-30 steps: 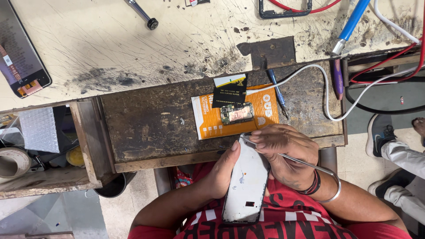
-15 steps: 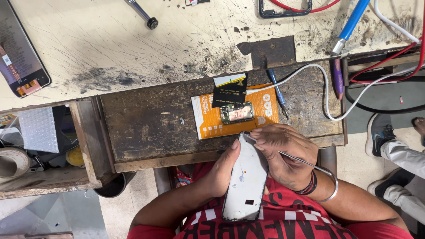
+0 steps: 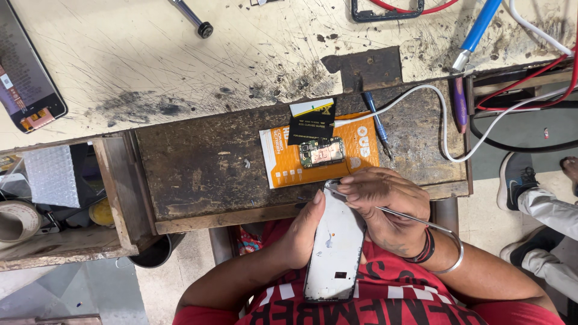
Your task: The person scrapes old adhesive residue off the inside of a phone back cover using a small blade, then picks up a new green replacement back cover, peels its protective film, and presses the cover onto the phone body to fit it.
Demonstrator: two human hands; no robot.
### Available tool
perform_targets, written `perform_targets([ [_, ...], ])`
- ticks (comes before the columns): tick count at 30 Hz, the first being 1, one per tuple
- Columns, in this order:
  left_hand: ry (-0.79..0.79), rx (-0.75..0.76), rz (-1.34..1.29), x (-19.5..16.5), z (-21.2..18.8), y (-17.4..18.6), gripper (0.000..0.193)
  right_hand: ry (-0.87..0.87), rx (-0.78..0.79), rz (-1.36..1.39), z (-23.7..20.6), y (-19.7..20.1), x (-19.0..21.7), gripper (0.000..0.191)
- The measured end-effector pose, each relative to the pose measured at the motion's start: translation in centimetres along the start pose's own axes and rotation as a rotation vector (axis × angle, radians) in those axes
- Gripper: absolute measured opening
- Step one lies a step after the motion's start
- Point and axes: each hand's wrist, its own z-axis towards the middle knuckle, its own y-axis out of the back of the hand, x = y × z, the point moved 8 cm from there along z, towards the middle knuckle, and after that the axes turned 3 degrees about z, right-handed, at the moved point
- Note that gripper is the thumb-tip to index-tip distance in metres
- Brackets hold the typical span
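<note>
My left hand point(image 3: 303, 232) grips the left edge of an opened phone frame point(image 3: 335, 247), pale grey inside, held upright over my lap against my red shirt. My right hand point(image 3: 385, 207) rests on the frame's right side and top corner and pinches thin metal tweezers point(image 3: 415, 219), whose tips reach the frame's upper end. Just beyond, on the dark wooden board point(image 3: 205, 168), a small green circuit board point(image 3: 322, 152) lies on an orange packet point(image 3: 319, 157) with a black card point(image 3: 311, 121) on its top edge.
A blue-handled screwdriver point(image 3: 376, 123) and a white cable point(image 3: 445, 129) lie right of the packet. A phone screen point(image 3: 27, 81) sits at the far left of the scratched bench. Tape roll point(image 3: 17, 219) at lower left. Another person's shoes and trouser leg point(image 3: 536, 198) are at right.
The phone frame has shifted slightly up toward the board, and my right hand's fingers moved a little along its top corner. Everything on the bench stayed put.
</note>
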Motion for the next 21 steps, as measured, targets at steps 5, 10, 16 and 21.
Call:
perform_targets([
  [5,-0.055,-0.036,0.112,0.07,-0.03,0.69,0.076,-0.011,0.008,0.005,-0.01,0.01,-0.18,0.010],
  [10,-0.042,-0.007,0.064,0.17,0.01,0.51,0.077,-0.011,0.011,-0.005,-0.14,-0.04,0.04,0.010],
  [16,-0.008,0.013,0.005,-0.32,0.12,-0.12,0.078,-0.028,-0.024,0.004,-0.17,0.06,0.04,0.007],
  [21,0.010,0.006,0.013,-0.14,0.06,0.05,0.080,-0.028,-0.072,0.008,-0.14,0.16,-0.04,0.004],
])
